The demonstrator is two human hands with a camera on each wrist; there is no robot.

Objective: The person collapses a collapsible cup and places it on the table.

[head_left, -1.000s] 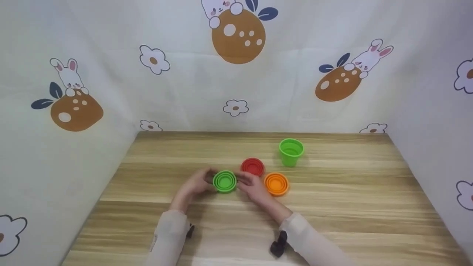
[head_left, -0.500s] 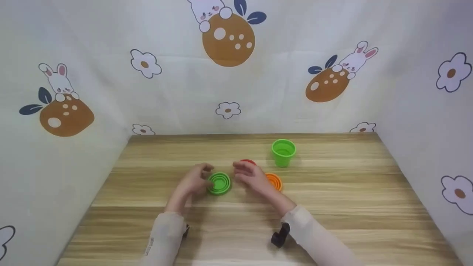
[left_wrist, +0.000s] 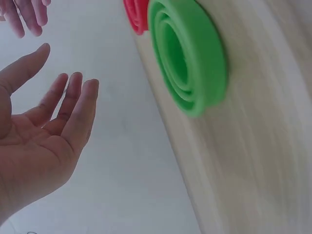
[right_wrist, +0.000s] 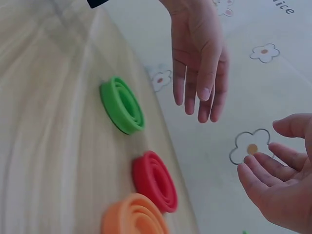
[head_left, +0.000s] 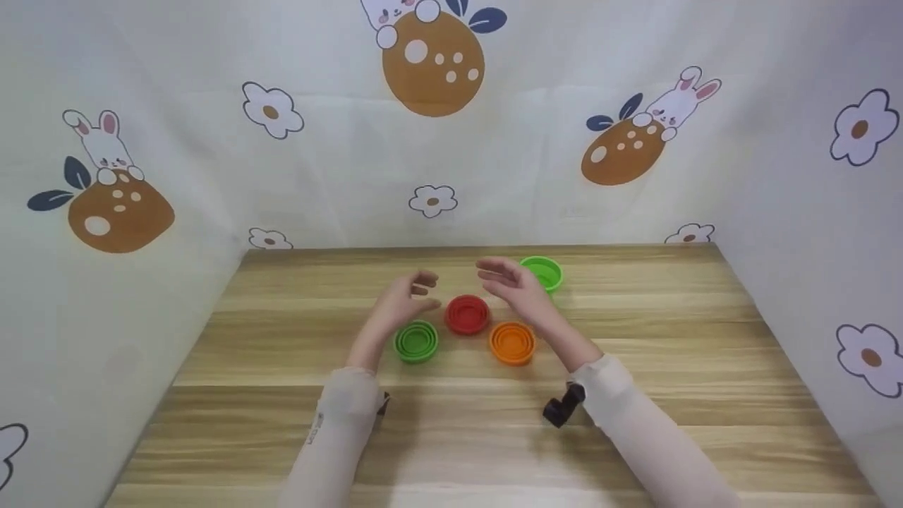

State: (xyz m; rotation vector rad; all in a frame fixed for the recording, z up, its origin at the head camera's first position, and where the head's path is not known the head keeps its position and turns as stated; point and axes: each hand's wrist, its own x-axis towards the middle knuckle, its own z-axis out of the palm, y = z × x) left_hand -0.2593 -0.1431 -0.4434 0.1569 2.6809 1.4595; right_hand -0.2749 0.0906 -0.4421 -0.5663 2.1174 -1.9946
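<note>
My left hand [head_left: 403, 302] is raised over the table behind the collapsed green cup [head_left: 416, 341], its fingers loosely bent and holding nothing. On the other side of the collapsed red cup [head_left: 467, 315], my right hand [head_left: 520, 288] hovers with relaxed fingers, also holding nothing. It partly covers the standing green cup [head_left: 550, 271] in the head view. A collapsed orange cup [head_left: 513, 343] lies in front of the right hand. In the left wrist view, the palm of the left hand [left_wrist: 44, 131] is turned up, apart from the collapsed green cup [left_wrist: 195, 53].
The wood-grain table [head_left: 282, 437] is bounded at the back by a patterned cloth [head_left: 338, 176], which also rises along both sides. A black wrist mount [head_left: 563, 406] sticks out from the right sleeve [head_left: 649, 437].
Both hands have come away from the collapsed green cup, lifting and moving toward the back. That cup now lies free, and the red and orange cups are fully uncovered.
</note>
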